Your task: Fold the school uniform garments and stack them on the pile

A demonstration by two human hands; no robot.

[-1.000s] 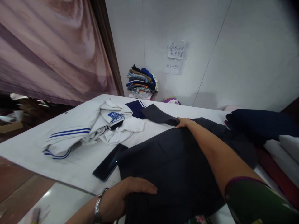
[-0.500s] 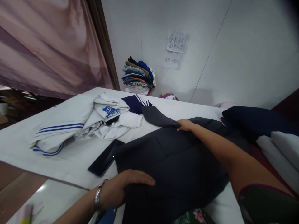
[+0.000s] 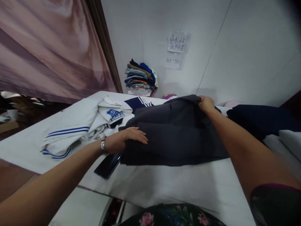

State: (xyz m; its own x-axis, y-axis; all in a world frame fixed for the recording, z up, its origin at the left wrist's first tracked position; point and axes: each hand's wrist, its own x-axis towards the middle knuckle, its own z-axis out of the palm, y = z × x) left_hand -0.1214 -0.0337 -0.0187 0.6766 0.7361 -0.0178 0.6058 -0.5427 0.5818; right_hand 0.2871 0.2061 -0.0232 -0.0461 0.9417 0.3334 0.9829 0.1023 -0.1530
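A dark grey garment, by its look a jacket (image 3: 174,135), spans the space between my two hands above the white table. My left hand (image 3: 135,135), below a silver bracelet, grips its left end, fingers on top and thumb hidden in the cloth. At the far right edge, my right hand (image 3: 206,103) is closed on the fabric and lifts it a little. Just under the left end lies a black phone (image 3: 107,166), partly covered.
White clothing with blue stripes (image 3: 68,131) lies crumpled at left beside a navy striped piece (image 3: 134,104). Folded clothes (image 3: 141,77) are stacked against the wall. Dark navy cloth (image 3: 261,121) and light grey cloth (image 3: 277,147) are at right. Handwritten signs (image 3: 175,50) hang behind.
Both hands have moved away from me with the jacket, the right one also rightward. The jacket's near edge has risen off my lap side, baring the table front. The grey flap no longer sticks out.
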